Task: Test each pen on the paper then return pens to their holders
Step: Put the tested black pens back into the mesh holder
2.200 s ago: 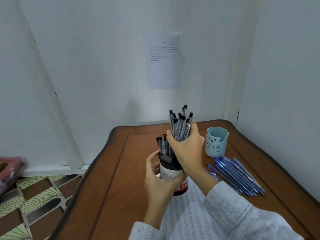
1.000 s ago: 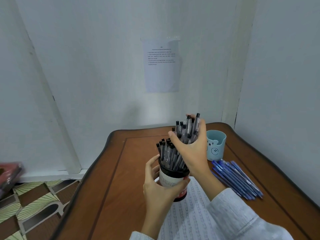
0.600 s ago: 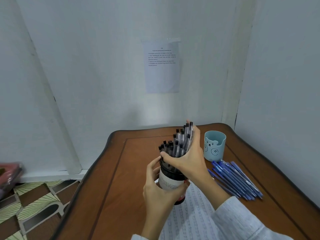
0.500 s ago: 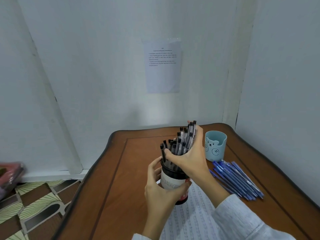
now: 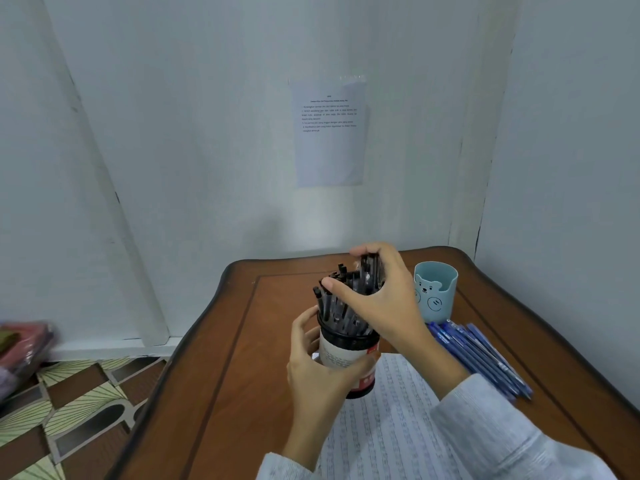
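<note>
My left hand (image 5: 317, 370) grips a black-rimmed white pen holder (image 5: 346, 355) standing at the lined paper's (image 5: 391, 434) far edge. The holder is full of black pens (image 5: 334, 308). My right hand (image 5: 377, 299) curls over the tops of those pens, thumb on the near side and fingers on the far side, and holds a bunch of them down in the holder. To the right stands a light blue bear-face holder (image 5: 435, 292). Several blue pens (image 5: 481, 358) lie loose on the table next to it.
The brown wooden table (image 5: 235, 358) sits in a corner between white walls. A printed sheet (image 5: 329, 133) is taped to the back wall. A patterned floor (image 5: 69, 396) lies to the left, with a blurred pink bundle (image 5: 24, 344) at the left edge.
My right hand has lowered the bunch of black pens into the holder; it held them well above the rim before. My left hand has kept its grip on the holder.
</note>
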